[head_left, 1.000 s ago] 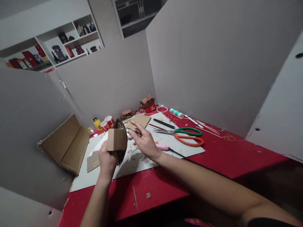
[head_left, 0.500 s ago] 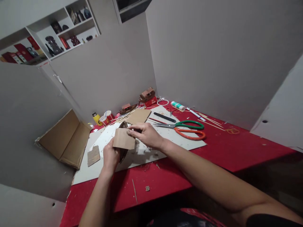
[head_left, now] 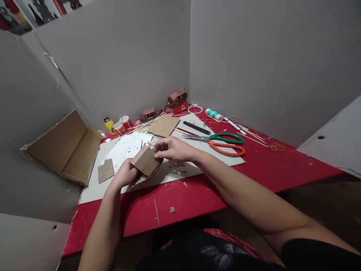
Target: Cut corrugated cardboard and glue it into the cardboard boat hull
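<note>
My left hand (head_left: 126, 175) is closed around a small corrugated-cardboard model boat (head_left: 145, 180), held tilted over the front of the white board. A bent piece of brown cardboard (head_left: 146, 160) lies across the top of the boat like a roof. Thumb and fingers of my right hand (head_left: 173, 148) pinch the right edge of that piece; the fingertips are partly hidden. Behind the hands lies a sheet with a line drawing (head_left: 131, 146). A loose square of ribbed cardboard (head_left: 105, 171) rests to the left.
Large scissors (head_left: 213, 141) with green and orange handles and a black cutter (head_left: 196, 127) lie on the white board (head_left: 225, 160). Toward the back stand paper cups (head_left: 119, 128), a yellow bottle (head_left: 109, 125) and a finished model boat (head_left: 176, 98). A folded cardboard sheet (head_left: 64, 146) leans at left.
The boat and cardboard piece have turned and tilted, showing more of the boat's underside edge. My view has shifted downward. Both hands keep hold.
</note>
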Tool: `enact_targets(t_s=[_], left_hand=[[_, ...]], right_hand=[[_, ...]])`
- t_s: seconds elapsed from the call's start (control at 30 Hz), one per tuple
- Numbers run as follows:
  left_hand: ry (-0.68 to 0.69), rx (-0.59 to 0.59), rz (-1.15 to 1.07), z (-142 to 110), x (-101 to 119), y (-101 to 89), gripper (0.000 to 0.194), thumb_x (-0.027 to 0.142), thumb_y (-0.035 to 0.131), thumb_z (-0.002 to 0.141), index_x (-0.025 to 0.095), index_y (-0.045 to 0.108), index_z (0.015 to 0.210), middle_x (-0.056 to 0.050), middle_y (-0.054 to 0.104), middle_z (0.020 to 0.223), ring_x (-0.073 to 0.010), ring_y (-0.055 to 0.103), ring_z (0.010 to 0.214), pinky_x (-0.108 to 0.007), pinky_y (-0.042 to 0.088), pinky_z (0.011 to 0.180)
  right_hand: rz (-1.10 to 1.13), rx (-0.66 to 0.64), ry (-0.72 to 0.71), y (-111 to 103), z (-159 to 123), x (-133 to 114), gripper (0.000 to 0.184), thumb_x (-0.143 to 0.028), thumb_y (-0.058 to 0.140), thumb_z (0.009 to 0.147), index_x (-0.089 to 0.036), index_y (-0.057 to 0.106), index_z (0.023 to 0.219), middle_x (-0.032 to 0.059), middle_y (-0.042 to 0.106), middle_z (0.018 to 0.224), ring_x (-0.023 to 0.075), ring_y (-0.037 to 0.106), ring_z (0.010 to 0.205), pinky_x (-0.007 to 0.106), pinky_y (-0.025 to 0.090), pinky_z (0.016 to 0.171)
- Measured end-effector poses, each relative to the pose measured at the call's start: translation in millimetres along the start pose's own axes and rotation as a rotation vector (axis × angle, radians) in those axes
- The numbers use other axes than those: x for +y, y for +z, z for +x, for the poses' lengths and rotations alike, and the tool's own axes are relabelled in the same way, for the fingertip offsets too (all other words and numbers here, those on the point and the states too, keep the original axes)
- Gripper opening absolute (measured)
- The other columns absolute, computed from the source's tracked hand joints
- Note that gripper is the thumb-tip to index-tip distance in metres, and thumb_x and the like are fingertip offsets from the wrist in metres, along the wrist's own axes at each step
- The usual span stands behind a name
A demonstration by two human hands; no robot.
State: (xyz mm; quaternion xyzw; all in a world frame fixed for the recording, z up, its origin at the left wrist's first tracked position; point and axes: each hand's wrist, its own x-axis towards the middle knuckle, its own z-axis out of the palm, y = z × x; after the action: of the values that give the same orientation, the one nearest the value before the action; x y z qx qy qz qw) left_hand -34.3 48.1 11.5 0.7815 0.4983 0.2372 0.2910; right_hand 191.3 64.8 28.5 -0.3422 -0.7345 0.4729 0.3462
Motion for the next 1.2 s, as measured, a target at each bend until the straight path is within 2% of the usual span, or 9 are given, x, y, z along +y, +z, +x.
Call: enact_targets(t_s=[0.3, 0.47, 0.6, 0.7, 0.77, 0.87, 1.0, 1.1, 1.2], left_hand=[[0.002, -0.052, -0.077, 2.4, -3.9, 5.9, 0.033, 0.010, 0.046, 0.070, 0.013, 0.072, 0.090, -0.002, 0.071, 0.079, -0.0172, 0.062, 0.075, -0.024, 0.048, 0.070], [-0.027, -0.004, -0.036, 4.4, -5.2, 16.1, 0.035, 0.008, 0.044, 0.070, 0.012, 0.072, 0.091, -0.002, 0.071, 0.076, -0.0185, 0.063, 0.074, -0.025, 0.048, 0.068], [-0.064, 0.080, 0.074, 4.9, -11.0, 20.9, 0.037, 0.008, 0.046, 0.069, 0.012, 0.073, 0.094, -0.004, 0.072, 0.079, -0.0201, 0.062, 0.075, -0.024, 0.045, 0.064], [-0.082, 0.108, 0.145, 4.4, -12.3, 22.4, 0.038, 0.008, 0.047, 0.069, 0.013, 0.073, 0.097, -0.006, 0.073, 0.079, -0.0211, 0.062, 0.075, -0.026, 0.043, 0.064], [-0.093, 0.115, 0.182, 4.1, -11.3, 23.1, 0.039, 0.008, 0.047, 0.070, 0.014, 0.073, 0.098, -0.007, 0.073, 0.079, -0.0212, 0.062, 0.073, -0.026, 0.042, 0.065], [-0.107, 0.124, 0.214, 4.2, -10.0, 25.1, 0.041, 0.007, 0.046, 0.070, 0.015, 0.072, 0.101, -0.007, 0.073, 0.079, -0.0207, 0.062, 0.071, -0.027, 0.042, 0.065], [-0.111, 0.107, 0.213, 5.3, -12.4, 30.5, 0.037, 0.008, 0.046, 0.070, 0.014, 0.072, 0.095, -0.007, 0.073, 0.077, -0.0203, 0.061, 0.069, -0.027, 0.041, 0.063], [-0.115, 0.090, 0.206, 6.2, -15.7, 34.7, 0.033, 0.009, 0.047, 0.070, 0.015, 0.072, 0.091, -0.009, 0.073, 0.078, -0.0211, 0.062, 0.070, -0.028, 0.041, 0.063], [-0.110, 0.079, 0.204, 7.0, -16.8, 36.2, 0.032, 0.008, 0.047, 0.068, 0.015, 0.072, 0.088, -0.010, 0.073, 0.083, -0.0223, 0.063, 0.075, -0.029, 0.041, 0.065]], right_hand=[[-0.111, -0.095, 0.123, -6.0, -7.2, -1.1, 0.006, -0.012, 0.063, 0.071, -0.015, 0.061, 0.066, -0.0083, 0.047, 0.049, 0.0054, 0.042, 0.041, 0.019, 0.031, 0.044], [-0.178, -0.089, 0.209, -6.0, -6.9, 5.2, 0.009, -0.013, 0.062, 0.071, -0.016, 0.060, 0.062, -0.0079, 0.046, 0.046, 0.0064, 0.041, 0.037, 0.019, 0.029, 0.038], [-0.175, -0.025, 0.261, 1.4, -3.0, 11.4, 0.003, -0.014, 0.057, 0.073, -0.015, 0.059, 0.072, -0.0085, 0.044, 0.045, 0.0072, 0.041, 0.034, 0.019, 0.028, 0.035], [-0.132, -0.016, 0.262, 6.7, -0.8, 12.5, 0.018, -0.014, 0.053, 0.074, -0.014, 0.061, 0.091, -0.0072, 0.049, 0.051, 0.0074, 0.041, 0.035, 0.019, 0.031, 0.034], [-0.102, -0.022, 0.247, 9.2, 0.1, 12.6, 0.022, -0.013, 0.052, 0.074, -0.014, 0.061, 0.095, -0.0059, 0.053, 0.054, 0.0071, 0.040, 0.037, 0.020, 0.033, 0.036], [-0.080, -0.015, 0.229, 12.4, 1.8, 15.5, 0.012, -0.019, 0.053, 0.078, -0.014, 0.061, 0.084, -0.0028, 0.056, 0.058, 0.0074, 0.043, 0.041, 0.020, 0.034, 0.039], [-0.118, 0.053, 0.212, 19.4, 6.5, 27.3, 0.032, -0.044, 0.050, 0.086, -0.016, 0.057, 0.071, 0.0012, 0.056, 0.061, 0.0109, 0.047, 0.049, 0.024, 0.034, 0.044], [-0.201, 0.122, 0.178, 25.2, 10.4, 37.2, 0.033, -0.043, 0.054, 0.085, -0.017, 0.056, 0.065, 0.0007, 0.051, 0.061, 0.0128, 0.044, 0.057, 0.026, 0.032, 0.051], [-0.233, 0.116, 0.167, 26.6, 12.4, 42.1, 0.031, -0.041, 0.055, 0.084, -0.017, 0.057, 0.063, 0.0007, 0.050, 0.062, 0.0139, 0.043, 0.061, 0.027, 0.031, 0.055]])
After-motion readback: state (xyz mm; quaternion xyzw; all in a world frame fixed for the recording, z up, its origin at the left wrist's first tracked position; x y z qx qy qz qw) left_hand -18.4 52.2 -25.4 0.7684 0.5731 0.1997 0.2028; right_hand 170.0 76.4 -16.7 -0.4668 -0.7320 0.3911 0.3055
